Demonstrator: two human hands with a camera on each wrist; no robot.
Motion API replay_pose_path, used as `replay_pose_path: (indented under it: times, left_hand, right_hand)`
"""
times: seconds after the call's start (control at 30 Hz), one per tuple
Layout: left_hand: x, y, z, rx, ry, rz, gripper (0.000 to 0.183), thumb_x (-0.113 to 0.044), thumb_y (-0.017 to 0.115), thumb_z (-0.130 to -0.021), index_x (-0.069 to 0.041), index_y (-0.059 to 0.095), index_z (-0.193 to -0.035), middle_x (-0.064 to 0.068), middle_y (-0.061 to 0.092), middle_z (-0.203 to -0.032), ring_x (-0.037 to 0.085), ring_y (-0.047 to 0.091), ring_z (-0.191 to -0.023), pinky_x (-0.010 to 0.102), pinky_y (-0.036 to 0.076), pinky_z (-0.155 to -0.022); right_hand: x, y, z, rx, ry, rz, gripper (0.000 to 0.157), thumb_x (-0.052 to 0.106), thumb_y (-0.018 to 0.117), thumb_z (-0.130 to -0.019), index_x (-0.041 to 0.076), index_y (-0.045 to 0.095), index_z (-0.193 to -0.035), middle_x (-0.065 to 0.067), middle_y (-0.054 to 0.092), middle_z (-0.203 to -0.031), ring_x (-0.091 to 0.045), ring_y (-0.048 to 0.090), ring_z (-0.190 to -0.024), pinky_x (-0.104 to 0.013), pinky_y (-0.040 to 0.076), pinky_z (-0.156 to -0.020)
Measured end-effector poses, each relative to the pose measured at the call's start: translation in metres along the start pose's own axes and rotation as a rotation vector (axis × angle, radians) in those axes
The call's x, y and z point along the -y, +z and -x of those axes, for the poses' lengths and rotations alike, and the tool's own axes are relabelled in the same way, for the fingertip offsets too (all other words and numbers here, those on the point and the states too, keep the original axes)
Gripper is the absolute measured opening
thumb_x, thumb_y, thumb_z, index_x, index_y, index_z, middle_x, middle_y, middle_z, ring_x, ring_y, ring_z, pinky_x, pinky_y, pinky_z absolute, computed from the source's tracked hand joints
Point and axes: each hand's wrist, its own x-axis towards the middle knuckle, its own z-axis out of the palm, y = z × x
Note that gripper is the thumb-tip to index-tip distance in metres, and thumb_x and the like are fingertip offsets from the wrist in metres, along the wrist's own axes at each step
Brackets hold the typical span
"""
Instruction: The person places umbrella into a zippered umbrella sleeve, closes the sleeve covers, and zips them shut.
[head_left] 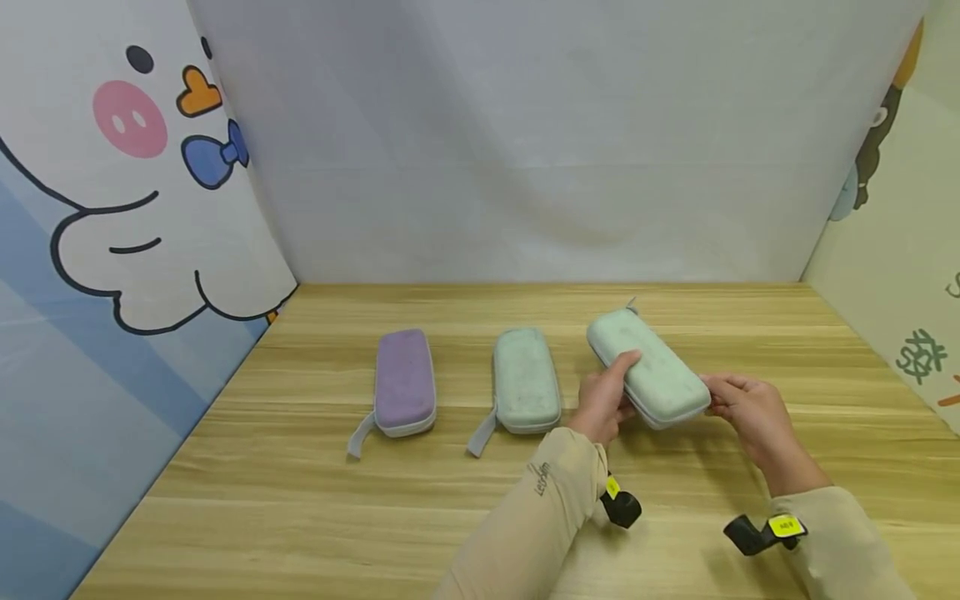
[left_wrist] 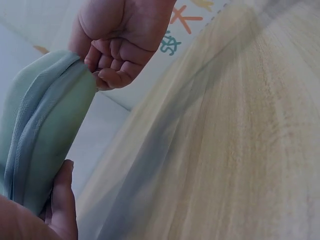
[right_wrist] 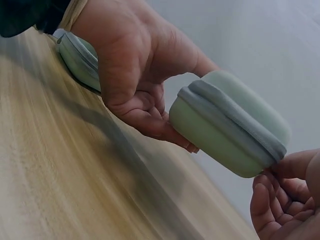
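Observation:
My left hand (head_left: 602, 403) grips a pale green zippered case (head_left: 651, 363) from its left side, thumb on top and fingers beneath. The case is held tilted above the table, its zip closed and a small grey strap at its far end. At the near right corner, my right hand (head_left: 752, 414) has thumb and fingers pinched at the zip edge. In the right wrist view, those fingertips (right_wrist: 270, 172) meet the end of the grey zip band; whether a zip pull is between them is hidden. The left wrist view shows the case (left_wrist: 55, 117) from its side.
Another pale green case (head_left: 527, 379) with a grey strap lies left of my left hand. Further left lies a purple case (head_left: 406, 379), its strap toward me. The wooden table (head_left: 300, 508) meets a white backdrop (head_left: 525, 142) behind and printed panels at both sides.

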Motion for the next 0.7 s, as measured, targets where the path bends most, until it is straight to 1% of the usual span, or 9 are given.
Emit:
replay_pose_path:
  times: [0.07,0.17,0.37,0.53,0.7]
  left_hand:
    - [0.0001,-0.0007,-0.0006,-0.011,-0.003,0.011,0.046,-0.036,0.075,-0.072,-0.004,0.056,-0.099,0.007,0.066,-0.083,0.018,0.064,-0.072,0.031,0.052,-0.066]
    - [0.0003,-0.0014,-0.0012,-0.028,-0.007,0.020,0.047,-0.036,0.075,-0.073,-0.003,0.055,-0.101,0.008,0.065,-0.084,0.017,0.064,-0.073,0.031,0.051,-0.067]
    - [-0.0008,-0.0026,0.0000,-0.051,-0.011,0.040,0.047,-0.037,0.076,-0.072,-0.005,0.055,-0.100,0.007,0.063,-0.085,0.015,0.058,-0.068,0.027,0.047,-0.060]
    - [-0.0012,-0.0040,0.0015,-0.039,-0.007,0.064,0.054,-0.033,0.076,-0.071,-0.003,0.049,-0.107,0.010,0.058,-0.090,0.018,0.057,-0.069,0.029,0.048,-0.059]
    - [-0.0018,-0.0022,0.0012,-0.049,-0.002,0.086,0.058,-0.033,0.077,-0.071,-0.002,0.047,-0.111,0.011,0.056,-0.092,0.020,0.058,-0.072,0.032,0.049,-0.062]
  right_hand:
    - [-0.0004,-0.0002,0.0005,0.002,-0.003,0.013,0.023,0.013,0.058,-0.093,0.020,0.071,-0.075,0.007,0.064,-0.073,-0.006,0.059,-0.066,-0.019,0.049,-0.061]
    - [-0.0009,-0.0011,0.0018,0.001,-0.004,0.029,0.023,0.013,0.058,-0.093,0.020,0.070,-0.075,0.007,0.064,-0.072,-0.006,0.059,-0.066,-0.019,0.049,-0.061]
    - [-0.0013,-0.0029,0.0049,0.000,-0.010,0.006,0.022,0.012,0.059,-0.092,0.018,0.069,-0.074,0.006,0.064,-0.071,-0.006,0.059,-0.064,-0.019,0.050,-0.061]
    - [0.0006,-0.0043,0.0045,0.001,-0.013,-0.008,0.021,0.012,0.058,-0.093,0.018,0.069,-0.075,0.006,0.064,-0.072,-0.006,0.059,-0.065,-0.019,0.050,-0.061]
    - [0.0017,-0.0054,0.0051,0.003,-0.027,-0.012,0.020,0.012,0.059,-0.092,0.017,0.068,-0.076,0.005,0.064,-0.072,-0.006,0.059,-0.065,-0.019,0.050,-0.061]
